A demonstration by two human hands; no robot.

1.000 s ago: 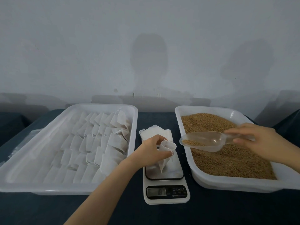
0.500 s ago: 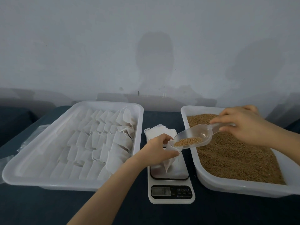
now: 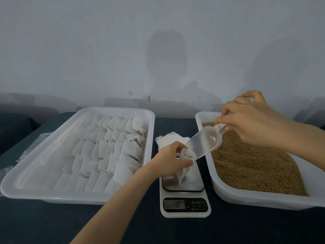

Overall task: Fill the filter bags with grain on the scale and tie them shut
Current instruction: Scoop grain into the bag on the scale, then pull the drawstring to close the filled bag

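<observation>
My left hand (image 3: 171,160) pinches the open mouth of a white filter bag (image 3: 185,165) that stands on the steel plate of a small digital scale (image 3: 184,194). My right hand (image 3: 249,118) grips the handle of a clear plastic scoop (image 3: 204,142). The scoop is tilted steeply down with its lip in the bag's mouth, and its bowl looks empty. Brown grain (image 3: 255,161) fills the white tray (image 3: 263,199) on the right.
A white tray (image 3: 52,196) on the left holds several rows of filled filter bags (image 3: 109,150). A stack of empty bags (image 3: 171,140) lies behind the scale. Clear plastic wrap (image 3: 10,166) lies at the far left. A wall rises close behind the dark table.
My right hand carried the scoop of grain left from the tray to the bag, then raised the handle and tipped it. The grain has left the scoop. My left hand kept holding the bag.
</observation>
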